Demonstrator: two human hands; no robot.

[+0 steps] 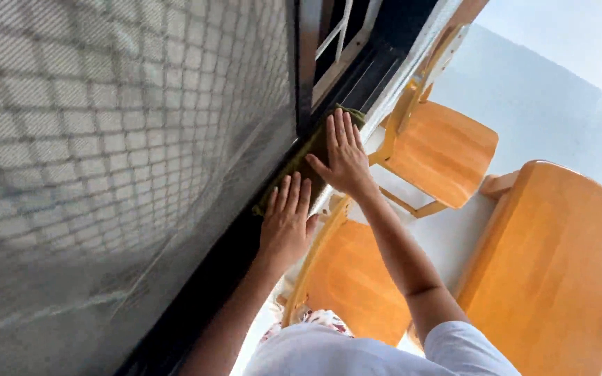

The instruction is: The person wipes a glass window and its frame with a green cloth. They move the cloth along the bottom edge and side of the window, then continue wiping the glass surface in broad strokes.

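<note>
While pressing down, left hand: flat, fingers spread, gripping nothing, palm on near end of cloth.
Right hand: also open and flat, laid on far end of cloth, clasping nothing.
Cloth: dark green, folded long, lying along window ledge under both palms.
Window ledge: dark; dirt or shine too dim to tell.
Progress: probably mid-wipe; share done unclear.
Mesh screen: beyond ledge, apart from hands.

Under your palms lies a matt olive cloth, soft-looking; the screen is fine grey mesh; the chairs and desk are smooth, glossy wood.
</note>
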